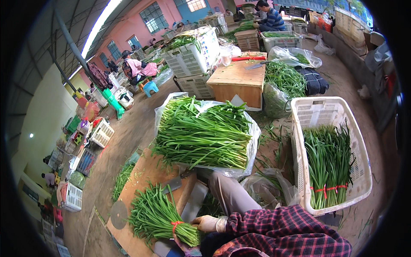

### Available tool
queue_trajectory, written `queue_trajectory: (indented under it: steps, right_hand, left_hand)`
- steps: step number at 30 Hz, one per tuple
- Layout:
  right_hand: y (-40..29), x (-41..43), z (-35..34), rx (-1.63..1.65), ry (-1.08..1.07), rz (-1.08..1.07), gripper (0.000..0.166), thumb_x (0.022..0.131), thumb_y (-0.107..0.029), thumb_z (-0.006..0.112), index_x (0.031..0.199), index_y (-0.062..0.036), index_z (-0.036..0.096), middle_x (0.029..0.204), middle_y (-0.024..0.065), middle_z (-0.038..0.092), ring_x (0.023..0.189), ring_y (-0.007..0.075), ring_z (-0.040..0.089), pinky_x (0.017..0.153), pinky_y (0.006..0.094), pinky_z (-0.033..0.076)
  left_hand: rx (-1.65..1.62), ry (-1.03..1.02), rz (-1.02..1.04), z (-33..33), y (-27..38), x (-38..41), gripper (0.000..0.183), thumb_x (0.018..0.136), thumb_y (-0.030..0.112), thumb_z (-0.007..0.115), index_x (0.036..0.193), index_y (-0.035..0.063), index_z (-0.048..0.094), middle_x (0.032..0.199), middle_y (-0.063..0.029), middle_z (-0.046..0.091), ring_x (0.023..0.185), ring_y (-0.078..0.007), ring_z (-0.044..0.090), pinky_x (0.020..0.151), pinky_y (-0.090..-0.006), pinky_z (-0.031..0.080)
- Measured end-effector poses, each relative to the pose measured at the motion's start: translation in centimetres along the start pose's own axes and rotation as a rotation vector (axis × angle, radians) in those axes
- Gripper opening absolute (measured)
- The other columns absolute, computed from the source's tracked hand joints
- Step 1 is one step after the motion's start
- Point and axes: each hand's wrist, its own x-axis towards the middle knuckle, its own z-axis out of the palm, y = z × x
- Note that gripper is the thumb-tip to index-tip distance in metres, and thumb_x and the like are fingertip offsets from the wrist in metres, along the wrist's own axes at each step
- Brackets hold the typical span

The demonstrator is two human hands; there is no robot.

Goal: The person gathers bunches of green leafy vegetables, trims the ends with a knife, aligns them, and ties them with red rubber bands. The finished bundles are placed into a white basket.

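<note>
A bundle of green garlic chives [154, 212], tied with a red band [176, 224], lies at a slant over the wooden board [141, 180]. My right hand [207, 223], in a pale glove, grips the bundle at its cut stem ends. My left hand is not in view; a patterned cloth, perhaps a sleeve, shows just below the bundle. Beyond the bundle a cleaver [173, 184] rests on the board, its handle close to my knee. A large heap of loose chives [205, 135] sits on clear plastic sheeting [254, 141] in front of me.
To my right, a white plastic crate [364, 167] holds red-tied chive bundles [327, 163]. Ahead, a wooden box [237, 77] carries another cleaver [256, 66]. Stacked crates [184, 61] stand left of it. Other people [138, 67] sit working farther off.
</note>
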Motion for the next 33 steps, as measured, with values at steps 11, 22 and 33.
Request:
queue_trajectory:
  steps: [11,22,33]
  right_hand:
    - [-2.3,-2.4,-1.7,0.033,-0.124,0.177,0.063,0.088,-0.060,0.054,0.116,-0.0041,0.063,0.083,0.0129,0.067,0.065,0.0209,0.063,0.064,0.0336,0.051]
    - [0.5,-4.3,-1.6,0.174,-0.218,0.005,0.042,0.088,-0.042,0.068,0.109,-0.0055,0.065,0.089,0.0039,0.067,0.086,0.0120,0.056,0.083,0.0296,0.045]
    - [0.1,-6.1,-2.4,-0.015,-0.186,-0.094,0.030,0.088,-0.036,0.064,0.103,-0.0101,0.069,0.086,0.0074,0.069,0.083,0.0185,0.064,0.081,0.0320,0.048]
  left_hand:
    - [0.038,0.025,0.025,-1.4,-0.3,0.4,0.077,0.085,0.066,0.050,0.129,0.0036,0.053,0.128,-0.0134,0.056,0.118,-0.0366,0.052,0.101,-0.0499,0.043]
    - [-0.030,-0.123,-0.001,1.2,-0.5,-0.6,0.076,0.084,0.063,0.052,0.129,0.0025,0.052,0.124,-0.0225,0.055,0.114,-0.0410,0.053,0.100,-0.0535,0.042]
    - [-0.073,-0.141,0.021,-2.0,-0.4,-0.1,0.075,0.083,0.062,0.054,0.130,0.0042,0.051,0.131,-0.0192,0.052,0.115,-0.0377,0.052,0.099,-0.0542,0.042]
